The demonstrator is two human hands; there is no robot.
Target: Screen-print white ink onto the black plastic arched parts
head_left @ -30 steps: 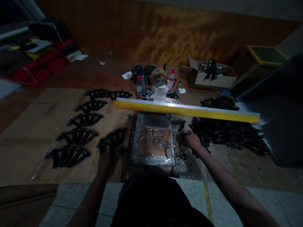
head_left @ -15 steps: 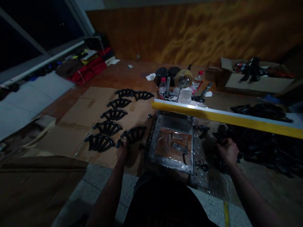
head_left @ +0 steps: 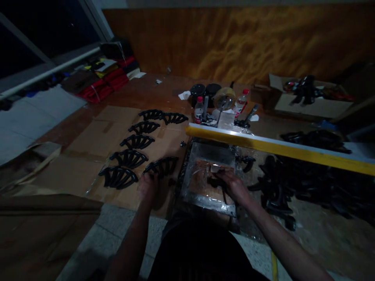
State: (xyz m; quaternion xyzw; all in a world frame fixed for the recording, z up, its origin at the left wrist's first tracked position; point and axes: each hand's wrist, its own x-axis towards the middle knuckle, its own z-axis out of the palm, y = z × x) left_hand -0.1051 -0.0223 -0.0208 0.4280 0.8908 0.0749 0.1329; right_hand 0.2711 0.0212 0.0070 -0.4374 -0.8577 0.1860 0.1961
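My left hand (head_left: 148, 186) is closed at the near left end of a row of black curved parts (head_left: 164, 166) on the cardboard (head_left: 88, 146). Its fingers are on the end part, which they partly cover. My right hand (head_left: 231, 184) grips a single black curved part (head_left: 215, 182) above a plastic-wrapped board (head_left: 196, 195) in front of me. More neat rows of such parts, for example the nearest row (head_left: 118, 177), lie fanned out left of my left hand. A loose heap of black parts (head_left: 307, 183) lies on the right.
A long yellow-edged bar (head_left: 263, 144) crosses behind the board. Beyond it stand red-capped bottles (head_left: 199, 109), black round containers (head_left: 212, 93) and a tape roll (head_left: 225, 98). An open carton (head_left: 313, 103) is at the back right, red folded cloth (head_left: 99, 88) at the back left.
My right hand has moved left from the heap to over the board, carrying a black curved part. The part in my left hand now sits against the row's end.
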